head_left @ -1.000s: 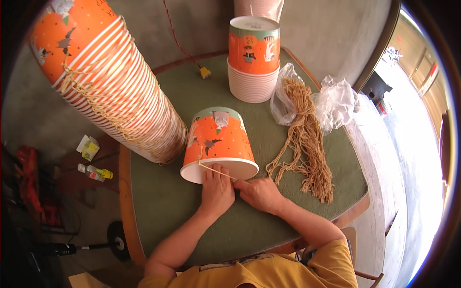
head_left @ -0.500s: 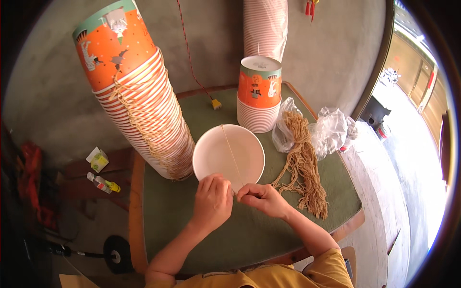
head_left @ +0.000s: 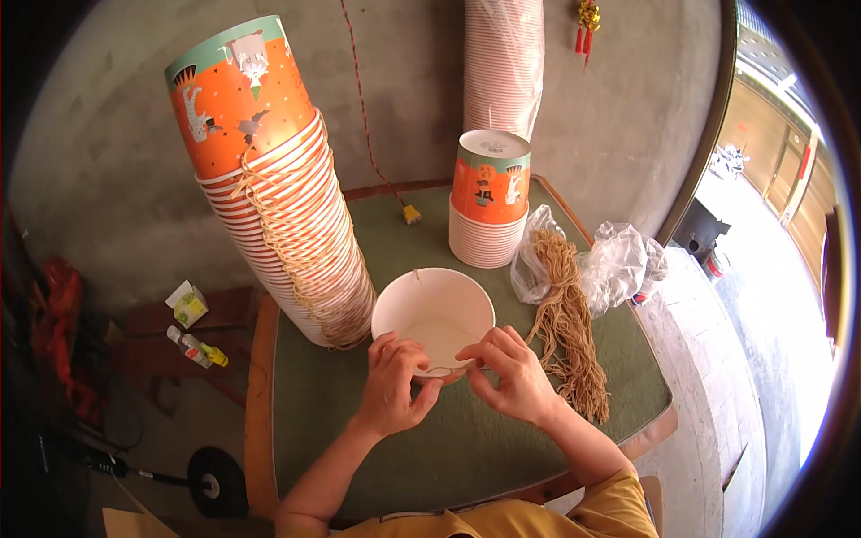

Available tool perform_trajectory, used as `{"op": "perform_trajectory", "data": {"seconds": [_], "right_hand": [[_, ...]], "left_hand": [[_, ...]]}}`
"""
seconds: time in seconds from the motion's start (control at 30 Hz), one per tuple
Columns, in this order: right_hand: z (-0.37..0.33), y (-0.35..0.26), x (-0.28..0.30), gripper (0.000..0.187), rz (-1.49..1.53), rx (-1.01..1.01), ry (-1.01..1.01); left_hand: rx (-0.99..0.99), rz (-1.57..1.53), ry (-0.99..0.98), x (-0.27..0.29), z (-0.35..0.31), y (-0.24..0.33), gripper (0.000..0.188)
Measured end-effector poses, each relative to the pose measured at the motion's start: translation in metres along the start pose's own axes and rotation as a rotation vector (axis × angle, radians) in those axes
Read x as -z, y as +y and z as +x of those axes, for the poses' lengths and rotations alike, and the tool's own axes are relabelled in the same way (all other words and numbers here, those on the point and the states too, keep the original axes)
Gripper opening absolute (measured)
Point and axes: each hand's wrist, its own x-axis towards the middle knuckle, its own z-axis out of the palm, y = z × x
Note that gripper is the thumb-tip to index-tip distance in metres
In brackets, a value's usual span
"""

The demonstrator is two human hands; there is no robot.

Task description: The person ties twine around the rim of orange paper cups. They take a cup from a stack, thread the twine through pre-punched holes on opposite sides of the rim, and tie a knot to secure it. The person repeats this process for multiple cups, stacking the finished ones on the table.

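Observation:
A paper bucket [head_left: 435,305] with a white inside stands on the table, tilted a little toward me. My left hand [head_left: 392,381] curls its fingers over the near rim, thumb lower on the outside. At the right of that rim, my right hand [head_left: 513,375] has its fingertips on a thin tan string [head_left: 441,370], which runs along the rim between both hands. Another bit of string shows at the far rim. The fingertips partly hide the near rim, so the exact grip is hard to see. Beside my right hand lies a bundle of tan strings [head_left: 565,332].
A tall leaning stack of orange buckets [head_left: 278,197], strings looped down its side, rises at the left. Behind stand a shorter upside-down stack [head_left: 490,202] and a plastic-wrapped stack [head_left: 504,67]. Crumpled clear plastic bags [head_left: 619,269] lie at the right of the green tabletop [head_left: 395,457].
My hands have moved apart from their meeting point at the near rim. The string stretched across the bucket's mouth is now down along the near rim. The view has shifted slightly.

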Motion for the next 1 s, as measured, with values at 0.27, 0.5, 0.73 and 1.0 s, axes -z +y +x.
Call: {"op": "perform_trajectory", "data": {"seconds": [0.27,0.5,0.73,1.0], "right_hand": [[0.019,0.006,0.005,0.016,-0.070,0.125,-0.168],[0.017,0.013,-0.004,0.018,-0.124,0.292,-0.159],[0.013,0.007,-0.006,0.016,-0.042,0.179,-0.098],[0.044,0.016,0.014,0.016,0.126,0.012,-0.508]], "left_hand": [[-0.006,0.016,0.015,-0.006,0.001,-0.001,0.033],[-0.013,0.045,0.028,-0.008,0.002,-0.002,0.030],[-0.052,0.073,0.016,-0.006,0.005,-0.001,0.032],[-0.075,0.065,-0.028,-0.003,0.006,-0.005,0.032]]}}
